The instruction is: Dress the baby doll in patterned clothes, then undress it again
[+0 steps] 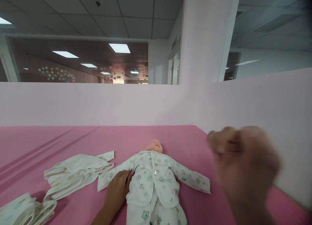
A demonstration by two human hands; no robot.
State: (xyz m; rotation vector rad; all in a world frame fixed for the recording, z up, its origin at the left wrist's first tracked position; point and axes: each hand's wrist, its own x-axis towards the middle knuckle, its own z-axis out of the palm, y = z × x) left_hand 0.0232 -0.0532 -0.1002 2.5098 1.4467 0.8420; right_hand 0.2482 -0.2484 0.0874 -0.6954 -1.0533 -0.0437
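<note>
A baby doll (156, 146) lies on its back, dressed in a white baby jacket (168, 179) with a green and pink animal print. Its two sleeves are spread to the sides, and one snap shows at the chest. Matching trousers (146, 215) cover the lower body, cut off by the bottom edge of the view. At the left underarm of the jacket, my left hand (118, 189) has its fingers curled against the cloth; the fingertips are partly hidden. My right hand (243, 160) is raised in a fist at the right, apart from the doll and blurred by motion. Nothing shows in it.
A white baby top (78, 169) lies crumpled left of the doll. Folded white printed cloth (21, 210) sits at the lower left. Everything rests on a pink sheet (117, 137). Behind it stands a low white wall (92, 105) with windows above, turning a corner at the right.
</note>
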